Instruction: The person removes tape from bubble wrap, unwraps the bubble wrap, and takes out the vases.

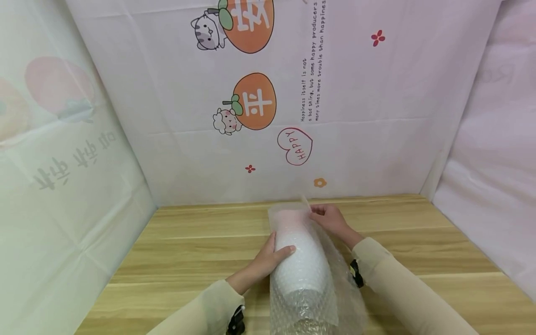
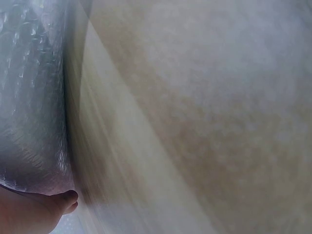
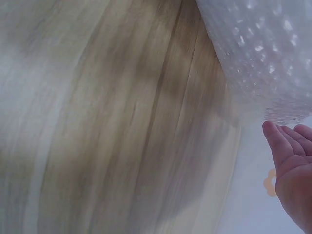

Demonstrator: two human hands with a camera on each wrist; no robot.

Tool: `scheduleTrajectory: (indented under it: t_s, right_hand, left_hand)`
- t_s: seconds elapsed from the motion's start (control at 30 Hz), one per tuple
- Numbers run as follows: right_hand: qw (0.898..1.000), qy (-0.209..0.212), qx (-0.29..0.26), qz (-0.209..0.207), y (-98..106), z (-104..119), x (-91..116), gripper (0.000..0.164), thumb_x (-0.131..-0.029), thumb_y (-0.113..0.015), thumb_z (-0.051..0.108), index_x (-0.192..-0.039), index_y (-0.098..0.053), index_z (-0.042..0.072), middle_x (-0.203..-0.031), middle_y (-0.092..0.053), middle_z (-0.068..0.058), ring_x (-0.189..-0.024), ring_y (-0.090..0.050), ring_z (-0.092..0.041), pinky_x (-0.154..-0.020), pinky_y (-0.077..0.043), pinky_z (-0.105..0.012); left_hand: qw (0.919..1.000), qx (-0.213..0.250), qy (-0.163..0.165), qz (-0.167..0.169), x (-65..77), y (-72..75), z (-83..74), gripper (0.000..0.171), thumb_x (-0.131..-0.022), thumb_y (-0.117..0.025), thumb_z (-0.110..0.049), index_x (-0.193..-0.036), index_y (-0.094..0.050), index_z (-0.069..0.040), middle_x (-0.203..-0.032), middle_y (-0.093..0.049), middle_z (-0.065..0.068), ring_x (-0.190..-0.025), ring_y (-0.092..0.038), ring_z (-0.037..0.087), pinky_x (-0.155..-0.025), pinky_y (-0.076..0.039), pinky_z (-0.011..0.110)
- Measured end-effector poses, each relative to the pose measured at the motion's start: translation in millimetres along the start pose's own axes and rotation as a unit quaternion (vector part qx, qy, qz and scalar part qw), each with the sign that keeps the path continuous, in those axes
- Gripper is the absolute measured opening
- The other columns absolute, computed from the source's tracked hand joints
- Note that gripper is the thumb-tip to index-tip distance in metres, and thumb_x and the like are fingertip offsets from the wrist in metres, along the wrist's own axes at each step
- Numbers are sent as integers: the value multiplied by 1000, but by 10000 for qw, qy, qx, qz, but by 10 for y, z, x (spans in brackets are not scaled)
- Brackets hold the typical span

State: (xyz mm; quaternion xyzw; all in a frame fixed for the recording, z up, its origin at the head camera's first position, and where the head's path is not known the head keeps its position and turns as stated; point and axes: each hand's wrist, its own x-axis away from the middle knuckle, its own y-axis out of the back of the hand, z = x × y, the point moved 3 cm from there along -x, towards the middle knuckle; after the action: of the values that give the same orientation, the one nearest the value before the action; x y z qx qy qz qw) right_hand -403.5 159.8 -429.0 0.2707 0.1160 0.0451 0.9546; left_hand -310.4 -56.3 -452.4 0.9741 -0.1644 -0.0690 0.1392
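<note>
A: Bubble-wrapped cylinder (image 1: 299, 265) lies lengthwise on the wooden table (image 1: 188, 242), near the front edge, between both forearms. It is a white, rounded object with a pinkish far end, seen through the film. What it is under the wrap, I cannot tell.

B: Extent of wrapping?

A: Judged largely done along the body: the bubble wrap (image 1: 335, 284) covers the whole length and bunches loosely at the near end and on the right flank. The far end looks unfinished; a flap of film stands up there. No tape or fastening is visible.

B: Hands?

A: Left hand (image 1: 268, 263) grips the left side of the cylinder at mid-length, thumb curled over the top. The left wrist view shows only a fingertip against the film (image 2: 29, 97); it is blurred. Right hand (image 1: 331, 218) pinches the raised flap at the far end. In the right wrist view its fingers (image 3: 287, 151) sit just under the wrap's edge (image 3: 268, 53).

B: Surroundings, obstructions?

A: A black wrist strap (image 1: 356, 273) sits on the right sleeve, another (image 1: 236, 321) on the left. Beyond the table a printed backdrop (image 1: 377, 116) rises, with orange fruit figures (image 1: 253, 101), a "HAPPY" heart (image 1: 295, 146) and small flowers. Plain sheeting (image 1: 63, 186) closes the left and right sides. Nothing on the table stands in the way of the hands.
</note>
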Motion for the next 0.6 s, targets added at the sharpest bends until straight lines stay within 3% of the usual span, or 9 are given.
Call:
scheduleTrajectory:
  t_s: [0.6]
  right_hand:
    - [9992, -28, 62, 397, 138, -20, 168, 46, -97, -60, 20, -133, -53, -8, -125, -60, -23, -116, -56, -36, -90, -50, -44]
  left_hand:
    - [10000, 60, 4, -10, 0, 1, -12, 89, -89, -60, -42, -152, -16, 3, -149, -31, 26, -132, -35, 39, -105, -32, 54]
